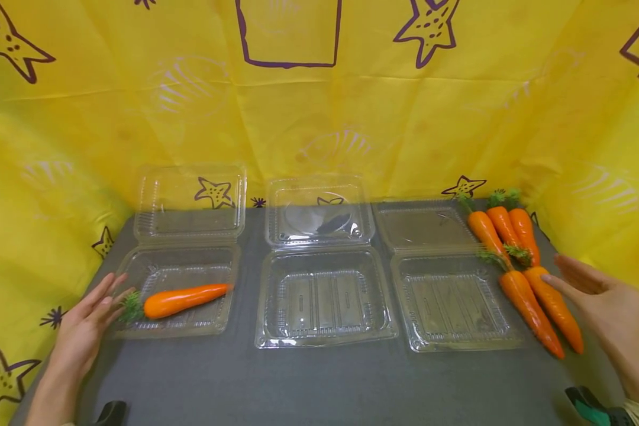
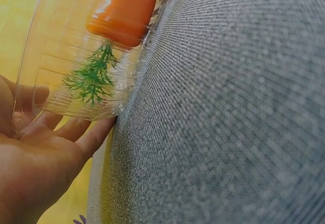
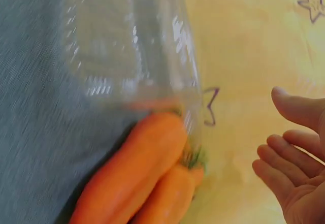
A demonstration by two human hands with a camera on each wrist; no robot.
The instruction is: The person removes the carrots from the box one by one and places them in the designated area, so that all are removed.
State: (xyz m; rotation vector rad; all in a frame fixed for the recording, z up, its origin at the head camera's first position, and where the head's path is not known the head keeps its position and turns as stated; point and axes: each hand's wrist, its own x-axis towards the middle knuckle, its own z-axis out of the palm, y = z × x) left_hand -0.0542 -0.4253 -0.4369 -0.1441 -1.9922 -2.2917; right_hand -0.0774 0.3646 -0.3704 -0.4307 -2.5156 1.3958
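One carrot (image 1: 176,301) with a green top lies in the left clear plastic container (image 1: 173,332), its lid folded back. My left hand (image 1: 83,316) is at that container's left side, fingers extended along the wall near the carrot's green tuft (image 2: 94,76). On the right, several carrots (image 1: 532,313) lie in a loose pile beside the right container (image 1: 458,343). My right hand (image 1: 604,302) hovers just right of the pile with its fingers relaxed and nothing in them; in the right wrist view its palm and fingers stand apart from the carrots (image 3: 129,168).
A middle clear container (image 1: 327,342) stands with its lid (image 1: 319,228) raised behind it. The right container's lid (image 1: 418,228) lies back near the pile. Yellow patterned cloth (image 1: 319,118) surrounds the grey table (image 1: 319,384) at the back and sides.
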